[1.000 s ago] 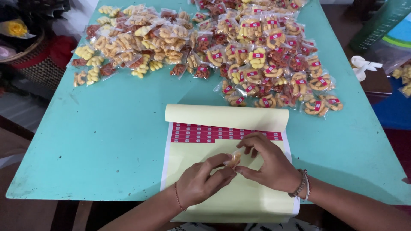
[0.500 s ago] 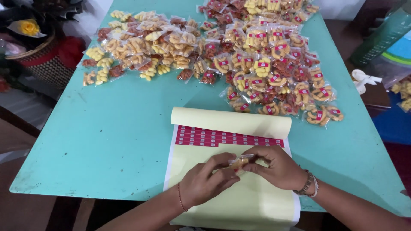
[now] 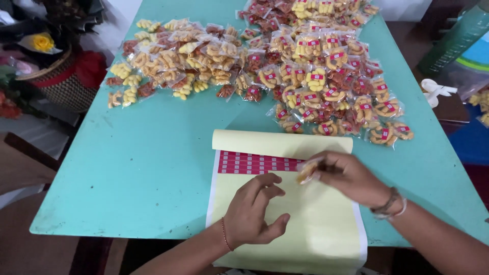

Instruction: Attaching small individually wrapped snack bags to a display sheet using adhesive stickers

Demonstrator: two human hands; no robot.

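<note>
Right hand [image 3: 349, 175] pinches a light, crinkly snack packet [image 3: 307, 171] by its edge at centre frame; left hand [image 3: 254, 211], loosely open, rests empty on the sticker sheet [image 3: 295, 224].

A: Up past your hands you've got a heap of unlabelled snack bags [image 3: 178, 56] on the teal table [image 3: 127, 178], off toward your left.

B: Yep, and to your far left there's a woven basket [image 3: 58, 86] with a yellow flower [image 3: 42, 42] above it. On your right, beyond the table edge, a green cylinder [image 3: 453, 40] and a small white plastic piece [image 3: 433, 91].
</note>
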